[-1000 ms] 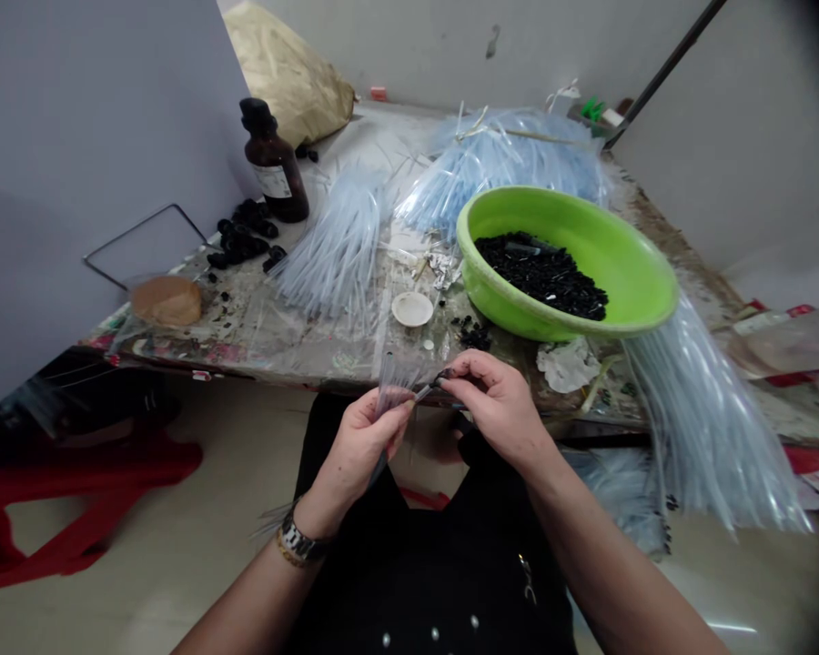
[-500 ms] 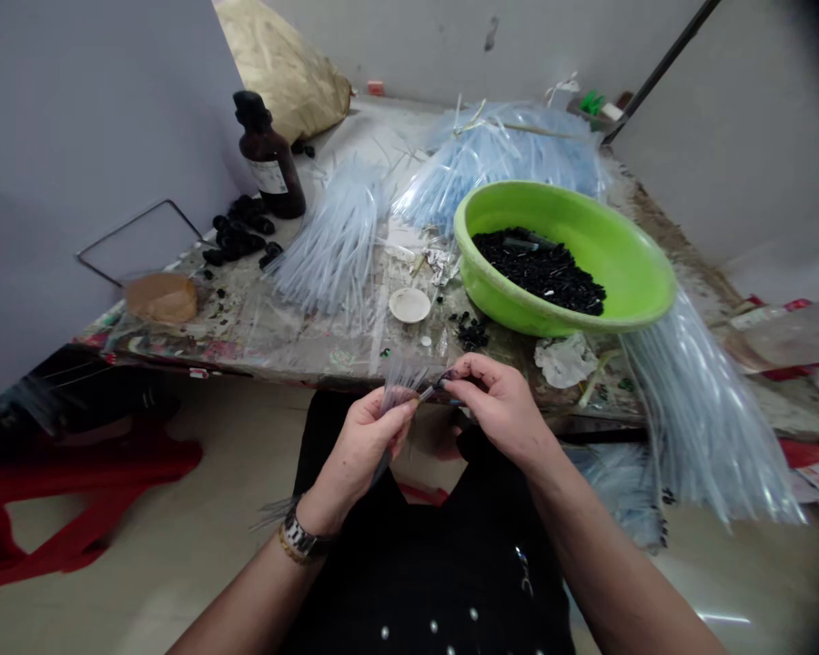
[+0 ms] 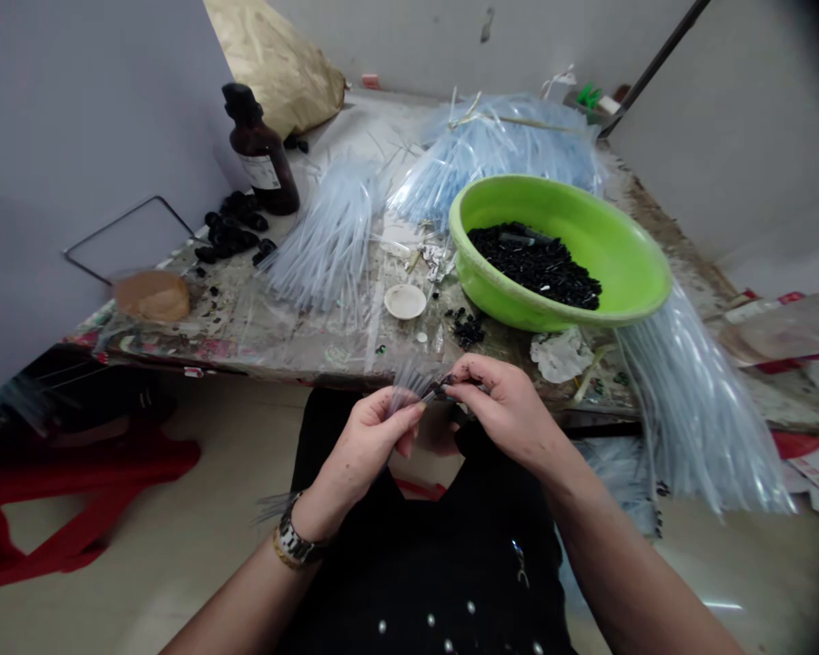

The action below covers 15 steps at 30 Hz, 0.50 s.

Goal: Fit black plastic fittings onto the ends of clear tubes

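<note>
My left hand is closed round a bundle of thin clear tubes, whose ends fan out above the fingers. Thumb and forefinger of my right hand pinch a small black piece at the end of one tube, close to the left fingertips. Both hands are over my lap, just in front of the table edge. Beyond them, a green basin holds a heap of small black pieces. A loose pile of clear tubes lies left of the basin.
A small white dish sits near the table's front. Behind the tubes stands a dark bottle beside black stoppers. Long tubes hang over the right edge. A red stool is at the lower left.
The right fingertips and black piece have shifted slightly left, closer to my left hand. The view has shifted a little, and both hands keep their holds.
</note>
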Tool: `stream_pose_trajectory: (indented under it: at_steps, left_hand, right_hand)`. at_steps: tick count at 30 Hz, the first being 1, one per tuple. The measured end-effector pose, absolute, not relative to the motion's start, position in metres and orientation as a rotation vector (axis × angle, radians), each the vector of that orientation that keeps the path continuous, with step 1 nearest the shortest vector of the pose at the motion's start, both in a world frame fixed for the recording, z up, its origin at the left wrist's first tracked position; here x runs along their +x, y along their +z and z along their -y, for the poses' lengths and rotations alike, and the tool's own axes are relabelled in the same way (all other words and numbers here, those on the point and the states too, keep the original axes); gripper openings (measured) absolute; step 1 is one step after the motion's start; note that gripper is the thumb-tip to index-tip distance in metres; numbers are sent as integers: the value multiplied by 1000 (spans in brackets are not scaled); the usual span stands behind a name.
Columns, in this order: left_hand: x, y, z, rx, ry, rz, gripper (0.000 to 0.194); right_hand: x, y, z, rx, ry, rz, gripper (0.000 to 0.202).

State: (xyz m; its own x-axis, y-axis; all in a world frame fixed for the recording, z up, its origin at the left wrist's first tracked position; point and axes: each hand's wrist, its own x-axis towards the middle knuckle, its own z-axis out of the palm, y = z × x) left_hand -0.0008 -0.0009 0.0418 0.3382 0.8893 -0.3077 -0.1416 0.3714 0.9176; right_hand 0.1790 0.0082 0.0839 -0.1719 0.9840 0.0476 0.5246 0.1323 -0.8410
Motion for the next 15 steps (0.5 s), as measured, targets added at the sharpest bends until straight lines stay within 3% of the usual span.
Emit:
stream_pose_trajectory:
  at_steps: [15]
  left_hand:
    - [0,37,6,967,757,-978,16]
  right_hand:
    - [181,81,-8,-1468,1098,1801,14]
